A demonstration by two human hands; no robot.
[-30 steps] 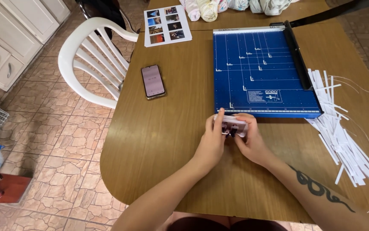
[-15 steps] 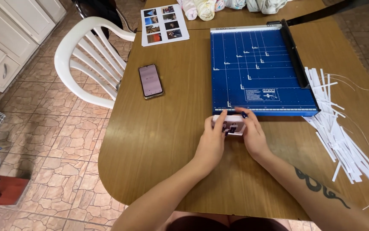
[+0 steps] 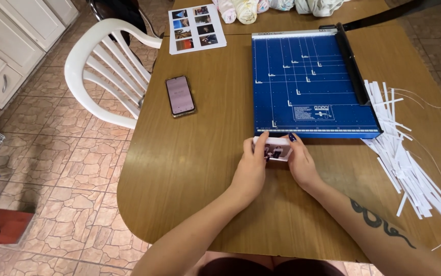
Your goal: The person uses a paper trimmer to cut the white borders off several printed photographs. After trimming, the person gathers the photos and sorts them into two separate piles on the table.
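White-edged photo stack point(image 3: 273, 150) between both grips.

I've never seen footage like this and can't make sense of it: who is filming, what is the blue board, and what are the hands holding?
The one view comes from a camera worn on a person's head, looking down at their own bare hands; there is no machine. The left hand and right hand together hold a small stack of photos against the wooden table. Just beyond it lies a blue paper cutter with a black blade arm along its right edge. To the right lies a heap of white paper strips. Further left lie a phone and a sheet of printed pictures; a white plastic chair stands beside the table.
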